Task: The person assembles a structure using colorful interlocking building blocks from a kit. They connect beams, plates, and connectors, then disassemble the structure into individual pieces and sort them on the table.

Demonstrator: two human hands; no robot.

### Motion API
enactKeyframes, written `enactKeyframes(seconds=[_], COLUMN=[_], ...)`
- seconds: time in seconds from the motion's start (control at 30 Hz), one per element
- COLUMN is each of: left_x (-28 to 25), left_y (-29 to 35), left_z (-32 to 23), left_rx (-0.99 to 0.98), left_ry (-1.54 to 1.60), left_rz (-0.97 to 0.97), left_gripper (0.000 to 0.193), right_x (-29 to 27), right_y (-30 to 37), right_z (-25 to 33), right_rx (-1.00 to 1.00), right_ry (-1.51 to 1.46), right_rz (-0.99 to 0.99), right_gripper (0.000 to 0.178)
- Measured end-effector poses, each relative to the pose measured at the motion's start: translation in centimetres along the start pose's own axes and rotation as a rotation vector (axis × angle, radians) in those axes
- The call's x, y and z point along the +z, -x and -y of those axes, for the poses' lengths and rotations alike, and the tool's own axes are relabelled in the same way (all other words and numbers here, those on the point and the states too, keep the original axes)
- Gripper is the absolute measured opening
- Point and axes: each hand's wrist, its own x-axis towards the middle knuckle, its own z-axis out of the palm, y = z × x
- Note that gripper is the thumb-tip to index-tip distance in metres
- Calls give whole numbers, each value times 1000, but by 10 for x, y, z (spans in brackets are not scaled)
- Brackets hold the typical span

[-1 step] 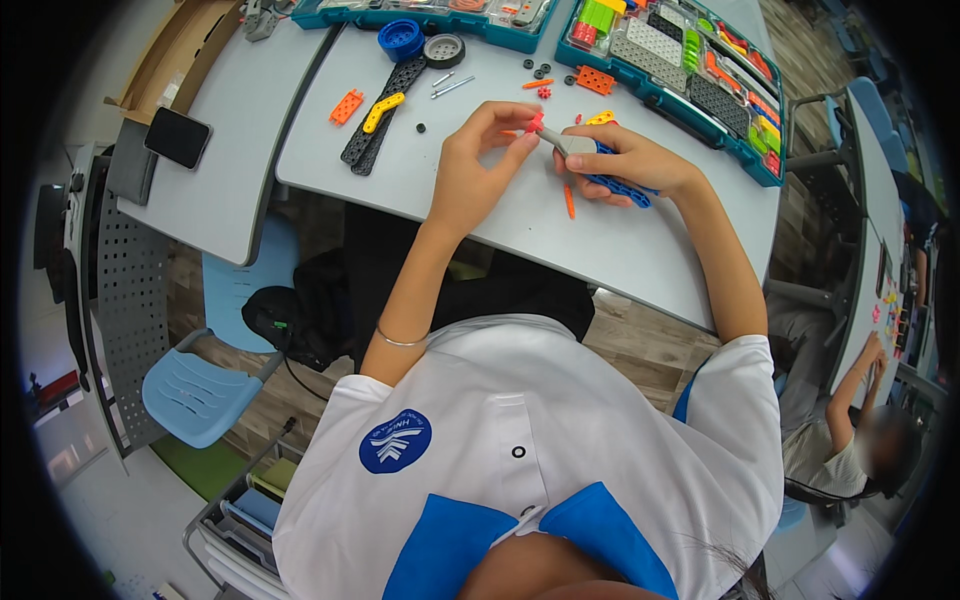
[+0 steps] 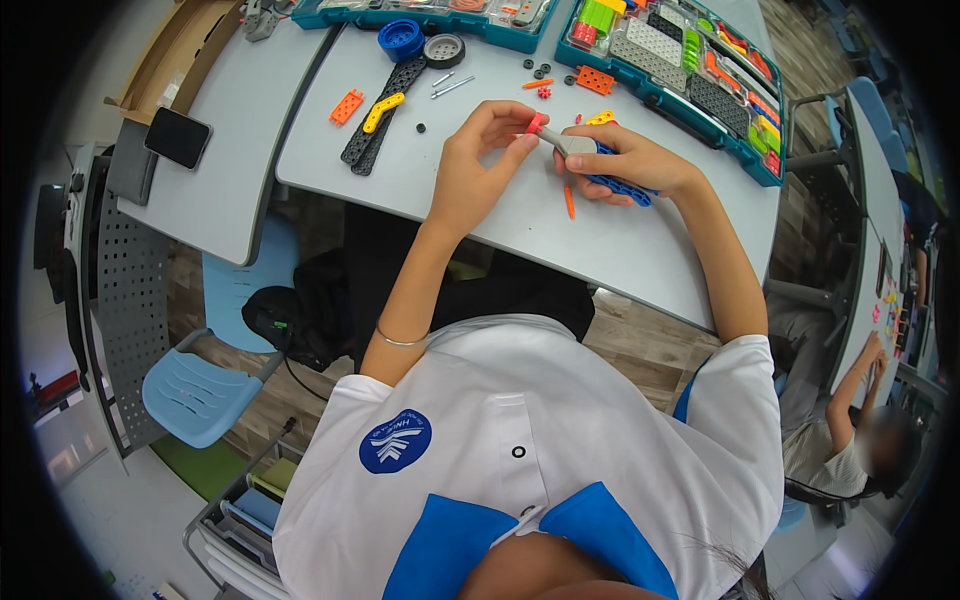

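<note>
My left hand (image 2: 478,165) pinches a small pink-red plastic piece (image 2: 536,122) between thumb and fingers. Its tip meets the narrow end of a grey piece (image 2: 574,146), which has a wide body and a thin nose. My right hand (image 2: 640,163) is wrapped round that grey body. A blue perforated beam (image 2: 622,189) sticks out under the right fingers; how it joins the grey piece is hidden. Just below lies an orange rod (image 2: 570,202) on the table. Beyond the right hand shows a yellow perforated piece (image 2: 601,118).
Teal-edged parts case (image 2: 690,90) fills the far right. Blue wheel (image 2: 401,40), grey wheel (image 2: 443,50), black perforated plate (image 2: 385,118), yellow angled beam (image 2: 383,113) and metal shafts (image 2: 453,87) lie left. A phone (image 2: 178,137) rests on the neighbouring table.
</note>
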Motion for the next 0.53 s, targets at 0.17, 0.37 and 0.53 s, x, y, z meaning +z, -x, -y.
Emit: enactKeyframes(seconds=[0.17,0.37,0.53], left_x=[-2,-1,1], left_y=[-5,-3,0], left_z=[4,7,1], left_rx=[-42,40,14], left_ry=[131,47,-131], left_rz=[19,26,71], left_gripper=[37,41,44], right_x=[0,-1,-10], right_y=[-2,-4,-6], right_z=[7,3,-4], right_rx=[-5,-10,-6], right_ry=[43,-45,-111], right_rz=[-31,5,99], right_gripper=[27,26,23])
